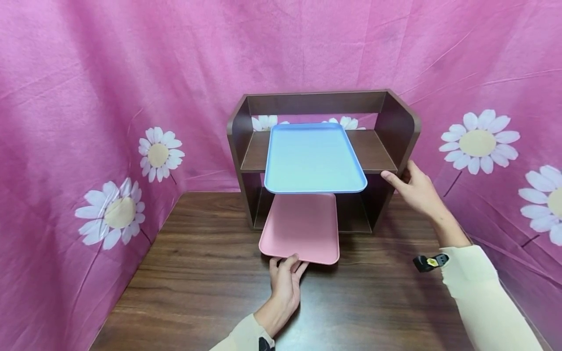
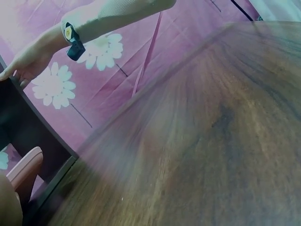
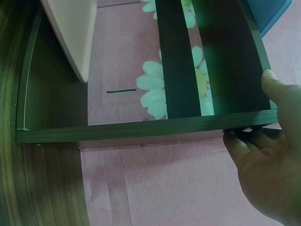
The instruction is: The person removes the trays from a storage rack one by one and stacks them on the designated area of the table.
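Observation:
A dark brown two-level shelf [image 1: 316, 103] stands at the back of the table. My left hand [image 1: 284, 282] pinches the front edge of a pink tray [image 1: 303, 229], thumb on top and fingers beneath. That tray slants out of the lower level; its rear part is hidden under a light blue tray [image 1: 313, 158], which lies on the upper level and juts past the front. With my right hand [image 1: 414, 190] I grip the shelf's right side panel, the thumb in front and the fingers around the outer face, as the right wrist view also shows.
The wooden table [image 1: 197, 273] extends in front of the shelf and to both sides. A pink curtain [image 1: 210, 58] with white daisies hangs behind and along the sides. A black strap device [image 1: 430, 262] sits on my right wrist.

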Demonstrator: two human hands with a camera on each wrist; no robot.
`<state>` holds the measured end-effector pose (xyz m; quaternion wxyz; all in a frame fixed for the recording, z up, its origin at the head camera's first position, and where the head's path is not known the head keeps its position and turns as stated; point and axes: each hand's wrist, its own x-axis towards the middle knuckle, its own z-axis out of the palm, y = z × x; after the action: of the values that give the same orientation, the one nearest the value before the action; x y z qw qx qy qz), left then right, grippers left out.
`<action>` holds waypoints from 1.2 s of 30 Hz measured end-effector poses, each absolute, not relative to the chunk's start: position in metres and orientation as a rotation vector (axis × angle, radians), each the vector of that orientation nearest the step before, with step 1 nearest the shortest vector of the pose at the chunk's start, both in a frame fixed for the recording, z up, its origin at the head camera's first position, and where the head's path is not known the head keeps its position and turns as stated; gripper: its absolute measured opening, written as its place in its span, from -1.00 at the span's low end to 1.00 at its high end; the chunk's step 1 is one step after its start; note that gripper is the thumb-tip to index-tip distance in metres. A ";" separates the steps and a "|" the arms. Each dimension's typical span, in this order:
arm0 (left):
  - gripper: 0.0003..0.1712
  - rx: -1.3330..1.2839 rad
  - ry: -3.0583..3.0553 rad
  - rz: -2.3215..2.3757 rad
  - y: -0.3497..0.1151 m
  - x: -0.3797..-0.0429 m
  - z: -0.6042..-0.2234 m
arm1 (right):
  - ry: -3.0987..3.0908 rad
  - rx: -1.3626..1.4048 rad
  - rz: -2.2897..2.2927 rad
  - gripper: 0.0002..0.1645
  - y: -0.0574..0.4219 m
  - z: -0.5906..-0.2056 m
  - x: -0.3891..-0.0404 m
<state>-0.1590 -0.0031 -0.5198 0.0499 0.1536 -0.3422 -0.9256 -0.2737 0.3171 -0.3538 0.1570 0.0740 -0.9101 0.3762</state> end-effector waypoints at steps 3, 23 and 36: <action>-0.58 0.469 -1.060 -2.795 -0.007 -0.160 -0.520 | -2.605 0.211 1.070 -0.32 0.317 -0.354 -0.274; -0.79 0.531 -1.065 -2.746 -0.030 -0.174 -0.515 | -2.605 0.203 1.087 -0.29 0.317 -0.355 -0.275; -0.74 0.485 -1.148 -2.699 -0.053 -0.181 -0.510 | -2.610 0.182 1.094 -0.21 0.316 -0.353 -0.273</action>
<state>-0.1811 -0.0531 -0.5096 0.0843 0.1626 -0.3849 -0.9046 -0.2726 0.3157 -0.3535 0.1524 0.0635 -0.9096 0.3812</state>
